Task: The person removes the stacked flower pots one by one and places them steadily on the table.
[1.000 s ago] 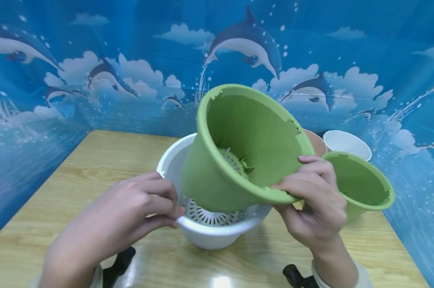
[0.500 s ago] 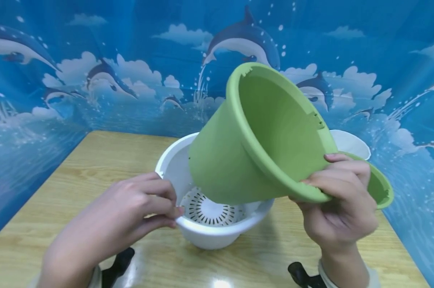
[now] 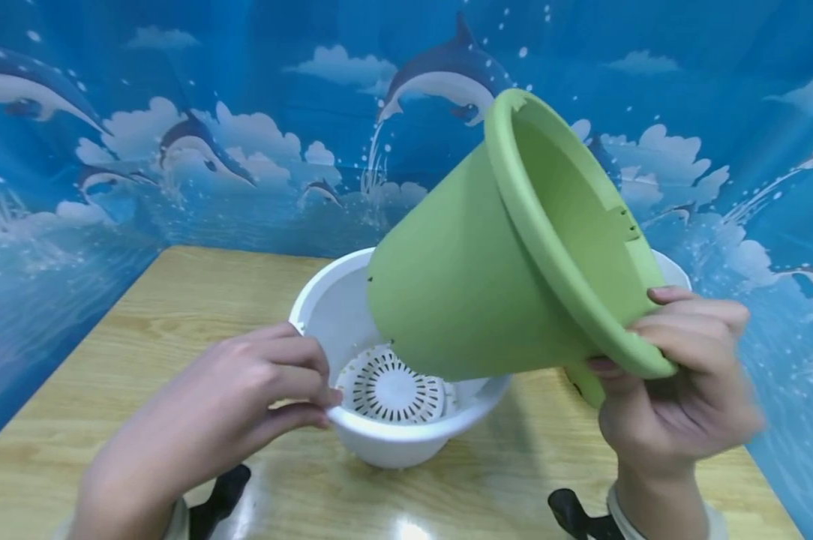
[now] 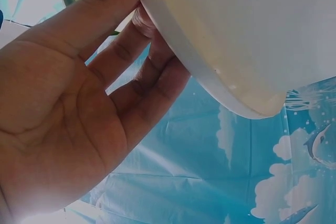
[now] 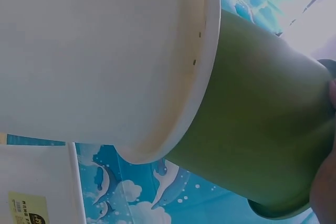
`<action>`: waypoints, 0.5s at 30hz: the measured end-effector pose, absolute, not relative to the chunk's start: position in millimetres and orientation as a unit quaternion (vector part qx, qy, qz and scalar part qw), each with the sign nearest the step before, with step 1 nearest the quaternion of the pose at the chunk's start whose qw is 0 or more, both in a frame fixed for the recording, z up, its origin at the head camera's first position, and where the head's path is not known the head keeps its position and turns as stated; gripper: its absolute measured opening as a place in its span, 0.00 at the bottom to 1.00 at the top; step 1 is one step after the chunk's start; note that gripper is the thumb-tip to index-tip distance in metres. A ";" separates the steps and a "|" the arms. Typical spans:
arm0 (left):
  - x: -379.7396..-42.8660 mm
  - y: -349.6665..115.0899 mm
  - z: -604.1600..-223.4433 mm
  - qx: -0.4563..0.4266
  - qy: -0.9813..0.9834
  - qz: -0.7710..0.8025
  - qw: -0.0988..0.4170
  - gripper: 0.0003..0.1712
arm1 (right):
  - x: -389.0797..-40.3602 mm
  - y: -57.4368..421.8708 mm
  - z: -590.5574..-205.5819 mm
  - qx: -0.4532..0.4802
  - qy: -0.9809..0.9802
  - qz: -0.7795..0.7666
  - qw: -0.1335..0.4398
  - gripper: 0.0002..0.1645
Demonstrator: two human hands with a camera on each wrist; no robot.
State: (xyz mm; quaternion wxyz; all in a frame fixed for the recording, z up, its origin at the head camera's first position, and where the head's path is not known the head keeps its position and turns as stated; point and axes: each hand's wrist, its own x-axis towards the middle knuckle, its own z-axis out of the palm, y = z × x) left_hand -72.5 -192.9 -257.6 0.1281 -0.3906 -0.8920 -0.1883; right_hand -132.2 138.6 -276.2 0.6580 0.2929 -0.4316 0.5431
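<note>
A white plastic flowerpot (image 3: 394, 448) stands upright on the table, with a round slotted insert (image 3: 396, 388) visible at its bottom. My left hand (image 3: 265, 375) pinches the near left part of its rim, and the left wrist view shows the thumb and fingers on the white rim (image 4: 210, 85). With my right hand (image 3: 693, 367) I grip the rim of a green flowerpot (image 3: 467, 277). It is tilted, mouth to the upper right, and its base hangs over the white pot's opening. In the right wrist view the green pot (image 5: 257, 119) is beyond the white rim.
Behind the raised green pot, a second green pot (image 3: 582, 384) and a white container (image 3: 673, 270) are mostly hidden at the right. A white pot with a yellow label (image 5: 29, 211) appears in the right wrist view. A dolphin-printed curtain (image 3: 244, 75) surrounds the wooden table (image 3: 190, 315).
My right hand has lifted the green pot up and to the right, tilting it further and uncovering more of the white pot's slotted insert. My left hand has stayed on the white rim.
</note>
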 end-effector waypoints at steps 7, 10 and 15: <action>-74.0 -192.8 -258.0 -0.391 -0.893 -0.184 0.128 0.09 | -133.3 143.1 -269.8 0.263 -0.413 0.544 0.682 0.31; -73.8 -192.5 -256.9 -0.386 -0.896 -0.182 0.121 0.10 | -132.4 144.9 -266.9 0.244 -0.411 0.536 0.696 0.33; -72.3 -191.8 -254.8 -0.377 -0.903 -0.176 0.102 0.11 | -131.4 152.2 -266.5 0.219 -0.424 0.516 0.711 0.35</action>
